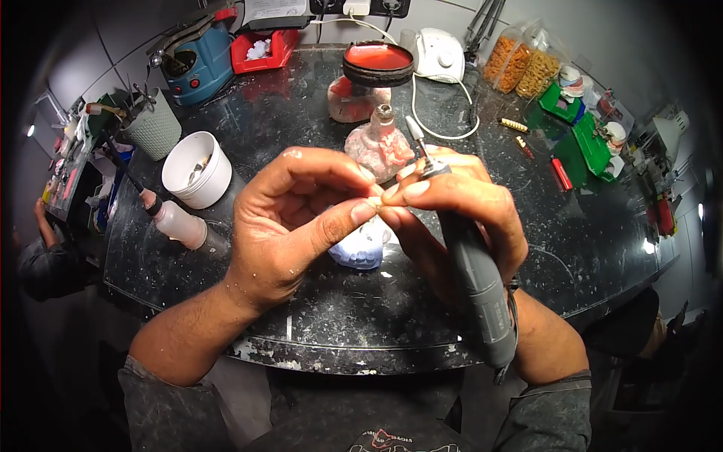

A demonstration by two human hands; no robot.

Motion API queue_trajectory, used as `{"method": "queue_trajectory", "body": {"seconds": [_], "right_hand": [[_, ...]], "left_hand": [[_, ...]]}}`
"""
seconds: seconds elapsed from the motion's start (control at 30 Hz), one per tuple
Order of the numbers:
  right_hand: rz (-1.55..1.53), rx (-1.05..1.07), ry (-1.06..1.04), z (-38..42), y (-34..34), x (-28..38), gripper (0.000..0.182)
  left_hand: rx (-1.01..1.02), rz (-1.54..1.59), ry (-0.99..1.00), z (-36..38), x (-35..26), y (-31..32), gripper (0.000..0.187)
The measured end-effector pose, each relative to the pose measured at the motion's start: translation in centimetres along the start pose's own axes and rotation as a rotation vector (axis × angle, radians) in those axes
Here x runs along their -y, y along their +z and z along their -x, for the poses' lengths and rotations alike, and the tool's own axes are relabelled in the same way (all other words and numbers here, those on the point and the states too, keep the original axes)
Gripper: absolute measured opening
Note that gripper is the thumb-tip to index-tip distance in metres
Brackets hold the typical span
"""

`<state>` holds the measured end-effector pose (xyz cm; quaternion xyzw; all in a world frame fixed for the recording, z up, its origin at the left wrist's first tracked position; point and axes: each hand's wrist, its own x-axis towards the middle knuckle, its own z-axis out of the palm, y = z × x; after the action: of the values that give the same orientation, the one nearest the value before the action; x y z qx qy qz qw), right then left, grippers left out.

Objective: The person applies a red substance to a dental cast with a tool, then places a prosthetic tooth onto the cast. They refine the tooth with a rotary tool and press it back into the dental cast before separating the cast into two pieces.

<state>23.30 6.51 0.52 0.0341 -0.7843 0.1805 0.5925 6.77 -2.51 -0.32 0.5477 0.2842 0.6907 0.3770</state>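
Observation:
In the head view my right hand (482,203) holds a dark rotary handpiece (478,286) with a pale bur at its tip, pointing up and away from me. My left hand (290,226) is closed in a pinch. Fingertips of both hands meet around something tiny and pale, mostly hidden, which I cannot name. Below the fingers a bluish-white dental cast (357,251) stands on the table, partly covered by my hands. Just beyond them is an alcohol burner (376,147) crusted with pink wax.
A round pan of red wax (378,60) stands at the back. On the left are a white tub (197,172), a spray bottle (181,224) and a blue machine (197,68). A white control unit (440,56) and green trays (591,147) lie right. Another person's arm (47,226) shows far left.

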Motion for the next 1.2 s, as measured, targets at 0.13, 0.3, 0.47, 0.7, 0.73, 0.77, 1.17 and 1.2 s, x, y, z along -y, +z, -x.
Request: {"method": "queue_trajectory", "body": {"seconds": [0.13, 0.3, 0.47, 0.7, 0.73, 0.77, 1.17, 1.2], "right_hand": [[-0.022, -0.029, 0.018, 0.3, 0.2, -0.1, 0.031], [-0.055, -0.048, 0.094, 0.5, 0.4, 0.1, 0.033], [-0.109, -0.066, 0.167, 0.5, 0.5, 0.3, 0.035], [-0.112, -0.071, 0.17, 0.5, 0.3, 0.2, 0.036], [-0.094, -0.068, 0.16, 0.5, 0.3, 0.2, 0.037], [-0.094, -0.068, 0.16, 0.5, 0.3, 0.1, 0.037], [0.007, -0.008, 0.234, -0.4, -0.3, 1.6, 0.037], [-0.137, -0.14, 0.353, 0.0, 0.7, 2.0, 0.033]], "left_hand": [[0.06, -0.143, 0.091, -0.1, 0.1, -0.6, 0.019], [0.074, -0.132, 0.052, -0.3, 0.0, -0.9, 0.021], [0.088, -0.136, 0.002, -0.3, 0.0, -1.1, 0.022], [-0.031, 0.175, -0.185, -0.4, 0.4, -0.6, 0.022], [-0.064, 0.229, -0.223, -0.4, 0.4, -0.7, 0.022], [-0.059, 0.247, -0.23, -0.4, 0.6, -0.9, 0.021], [0.047, 0.482, -0.33, -0.7, 1.2, -1.8, 0.039], [0.048, 0.481, -0.334, -0.7, 1.0, -1.6, 0.039]]}}
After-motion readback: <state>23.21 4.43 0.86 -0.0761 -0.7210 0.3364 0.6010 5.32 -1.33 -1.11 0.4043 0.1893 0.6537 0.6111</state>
